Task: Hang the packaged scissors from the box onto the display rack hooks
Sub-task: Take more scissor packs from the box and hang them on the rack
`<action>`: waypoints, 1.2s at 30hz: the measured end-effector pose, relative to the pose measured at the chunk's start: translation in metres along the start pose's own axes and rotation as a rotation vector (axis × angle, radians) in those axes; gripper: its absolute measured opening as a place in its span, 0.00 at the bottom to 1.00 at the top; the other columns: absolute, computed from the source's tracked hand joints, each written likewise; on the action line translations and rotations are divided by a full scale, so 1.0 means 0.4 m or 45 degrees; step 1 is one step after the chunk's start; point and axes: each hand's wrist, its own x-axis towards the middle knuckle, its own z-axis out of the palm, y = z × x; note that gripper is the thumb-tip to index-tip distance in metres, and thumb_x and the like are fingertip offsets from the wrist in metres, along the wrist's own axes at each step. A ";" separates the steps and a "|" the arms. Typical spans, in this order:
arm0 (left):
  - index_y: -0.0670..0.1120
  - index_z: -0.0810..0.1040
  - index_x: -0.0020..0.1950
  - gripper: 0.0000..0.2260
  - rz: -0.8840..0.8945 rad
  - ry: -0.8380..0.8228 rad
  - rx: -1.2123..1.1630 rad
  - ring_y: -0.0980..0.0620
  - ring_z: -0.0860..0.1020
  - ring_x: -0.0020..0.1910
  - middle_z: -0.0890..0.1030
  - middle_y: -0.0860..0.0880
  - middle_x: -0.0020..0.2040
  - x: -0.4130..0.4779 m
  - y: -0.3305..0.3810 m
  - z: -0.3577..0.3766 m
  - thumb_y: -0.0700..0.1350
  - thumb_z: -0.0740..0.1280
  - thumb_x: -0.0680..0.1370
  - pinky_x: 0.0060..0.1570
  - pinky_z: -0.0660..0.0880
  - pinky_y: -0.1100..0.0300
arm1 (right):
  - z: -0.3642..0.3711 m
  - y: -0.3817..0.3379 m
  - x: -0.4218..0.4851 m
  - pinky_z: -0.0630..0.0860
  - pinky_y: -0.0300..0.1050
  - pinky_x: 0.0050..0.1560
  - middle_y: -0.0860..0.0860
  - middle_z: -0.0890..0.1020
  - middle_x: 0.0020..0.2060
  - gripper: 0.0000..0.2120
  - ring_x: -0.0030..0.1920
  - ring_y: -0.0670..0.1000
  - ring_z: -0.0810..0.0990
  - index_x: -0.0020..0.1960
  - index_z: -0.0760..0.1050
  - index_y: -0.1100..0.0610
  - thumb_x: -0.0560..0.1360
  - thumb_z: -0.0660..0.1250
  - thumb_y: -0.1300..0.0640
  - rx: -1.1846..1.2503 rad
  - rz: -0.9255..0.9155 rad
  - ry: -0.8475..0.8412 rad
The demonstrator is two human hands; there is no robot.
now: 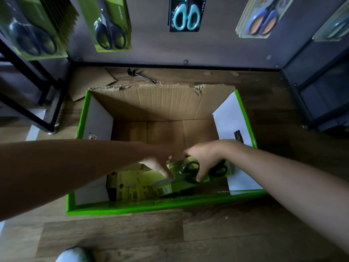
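- Both hands are down in the green-rimmed box point(151, 207) on the wooden floor point(207, 233).
- The right hand point(203, 157) curls thumb and fingers round a green scissors pack point(176, 166) lying at the box's near side.
- The left hand point(157, 163) reaches its fingers down to the same pack; I can't tell whether they pinch it.
- More packs point(139, 184) lie beneath.
- Hanging packs point(111, 25) line the rack above.

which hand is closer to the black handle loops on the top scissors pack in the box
Right. The right hand spans the top scissors pack right at the black handle loops; the left hand touches it further along, toward the blade end.
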 end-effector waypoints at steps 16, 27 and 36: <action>0.46 0.79 0.45 0.09 -0.248 0.392 -0.540 0.54 0.76 0.39 0.79 0.49 0.40 -0.050 -0.046 -0.059 0.43 0.77 0.70 0.33 0.71 0.66 | -0.108 0.047 0.030 0.67 0.50 0.62 0.52 0.72 0.64 0.30 0.65 0.55 0.71 0.70 0.67 0.52 0.74 0.67 0.39 -0.075 0.108 1.022; 0.45 0.84 0.50 0.13 0.067 0.482 -1.115 0.45 0.83 0.52 0.86 0.46 0.48 -0.063 0.011 -0.072 0.40 0.79 0.67 0.62 0.76 0.47 | -0.083 0.031 -0.020 0.80 0.56 0.52 0.49 0.77 0.57 0.19 0.54 0.51 0.78 0.61 0.68 0.46 0.76 0.63 0.37 1.794 0.214 1.280; 0.43 0.76 0.61 0.23 0.297 0.489 -1.265 0.43 0.84 0.49 0.85 0.43 0.51 -0.072 0.109 -0.115 0.38 0.77 0.68 0.51 0.81 0.50 | -0.103 0.032 -0.050 0.69 0.50 0.69 0.45 0.76 0.63 0.36 0.65 0.45 0.74 0.75 0.58 0.48 0.73 0.71 0.45 1.902 -0.197 1.474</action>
